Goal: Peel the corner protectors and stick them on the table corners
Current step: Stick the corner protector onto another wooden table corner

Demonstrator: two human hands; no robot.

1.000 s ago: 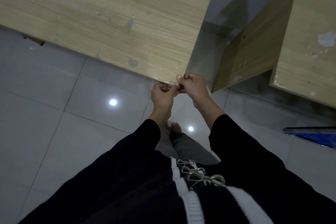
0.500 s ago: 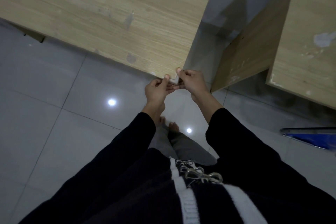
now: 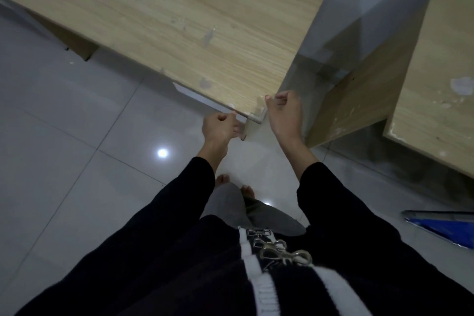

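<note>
The light wooden table [image 3: 195, 33] has its near corner just in front of me. A pale, see-through corner protector [image 3: 257, 119] sits wrapped on that corner. My left hand [image 3: 220, 128] is on the corner's front side, fingers curled, with the thumb tip against the table's front edge by the protector. My right hand [image 3: 282, 110] is on the corner's right side, fingers curled, thumb and forefinger pinching the side edge at the protector. Both wrists are in black sleeves.
A second wooden table [image 3: 436, 89] stands to the right, with a narrow gap and a grey wall between the two. A blue, shiny-edged object [image 3: 451, 231] lies on the grey tiled floor [image 3: 77, 148] at the right. My bare feet are below the corner.
My hands held the protector together at the corner. They have since spread apart, one to each side of the corner, and the protector now sits on it.
</note>
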